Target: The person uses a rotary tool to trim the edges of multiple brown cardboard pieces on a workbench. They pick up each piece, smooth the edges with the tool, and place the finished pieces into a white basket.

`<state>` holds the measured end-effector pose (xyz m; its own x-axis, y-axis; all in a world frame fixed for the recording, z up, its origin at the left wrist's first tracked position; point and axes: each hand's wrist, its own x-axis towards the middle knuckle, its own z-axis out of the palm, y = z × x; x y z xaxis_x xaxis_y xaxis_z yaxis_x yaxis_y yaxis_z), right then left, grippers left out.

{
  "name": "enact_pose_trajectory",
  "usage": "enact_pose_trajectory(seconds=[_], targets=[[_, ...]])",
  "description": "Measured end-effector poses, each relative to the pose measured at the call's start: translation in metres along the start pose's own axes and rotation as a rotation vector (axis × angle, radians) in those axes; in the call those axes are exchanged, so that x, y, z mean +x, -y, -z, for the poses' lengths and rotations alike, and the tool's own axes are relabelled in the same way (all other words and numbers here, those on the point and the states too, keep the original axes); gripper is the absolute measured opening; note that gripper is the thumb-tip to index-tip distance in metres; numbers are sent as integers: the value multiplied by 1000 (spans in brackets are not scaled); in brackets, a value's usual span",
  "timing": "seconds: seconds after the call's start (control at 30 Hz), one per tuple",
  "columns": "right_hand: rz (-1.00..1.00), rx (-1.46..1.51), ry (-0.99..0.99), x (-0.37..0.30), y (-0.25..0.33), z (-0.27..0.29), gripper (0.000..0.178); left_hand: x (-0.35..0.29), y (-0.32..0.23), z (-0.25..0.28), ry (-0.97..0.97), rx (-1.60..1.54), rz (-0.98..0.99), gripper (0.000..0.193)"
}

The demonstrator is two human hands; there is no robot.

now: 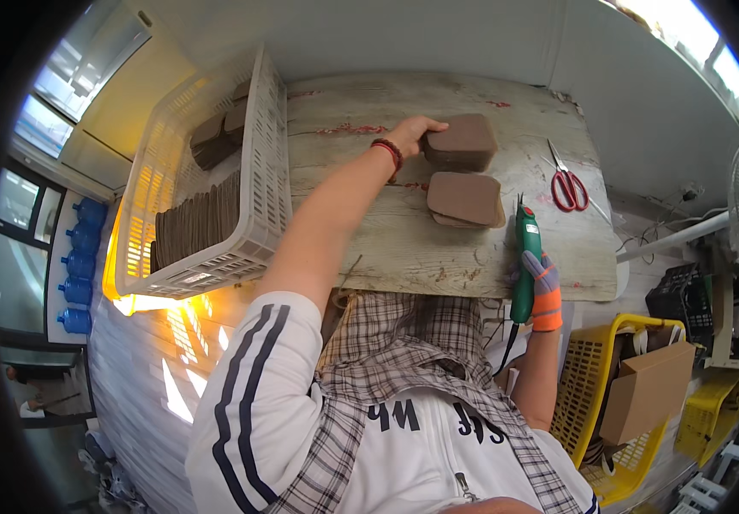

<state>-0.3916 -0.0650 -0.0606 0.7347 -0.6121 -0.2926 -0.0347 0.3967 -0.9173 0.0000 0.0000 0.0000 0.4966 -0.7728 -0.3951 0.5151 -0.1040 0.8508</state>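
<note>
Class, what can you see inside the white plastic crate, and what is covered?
Inside the white crate, a row of brown pieces stands on edge at the near end; brown stacks sit farther back. What lies beneath them is covered.

a worn pale table (395, 257) bears a taller stack (463, 137) and lower stack (462, 195) of brown pieces — plus red-handled scissors (565, 175).

I see brown stacked pieces (465, 137), a green tool (524, 236), an orange-and-grey glove (545, 295), red-handled scissors (559, 190) and a plaid apron (425, 330).
</note>
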Motion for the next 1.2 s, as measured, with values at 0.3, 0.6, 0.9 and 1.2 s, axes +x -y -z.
enact_pose_trajectory(seconds=[0.3, 0.6, 0.9, 1.2], targets=[[7, 45, -68, -13, 10, -14, 24, -1, 4, -26, -169, 783, -35, 54], [16, -17, -100, -17, 28, -17, 24, -132, -227, 59, -78, 722, -364, 26], [23, -64, -120, -15, 26, -20, 26, -250, -264, 309, -955, 424, -78, 96], [-12, -136, -288, -16, 20, -20, 35, -219, -213, 429, -912, 285, 285, 115]])
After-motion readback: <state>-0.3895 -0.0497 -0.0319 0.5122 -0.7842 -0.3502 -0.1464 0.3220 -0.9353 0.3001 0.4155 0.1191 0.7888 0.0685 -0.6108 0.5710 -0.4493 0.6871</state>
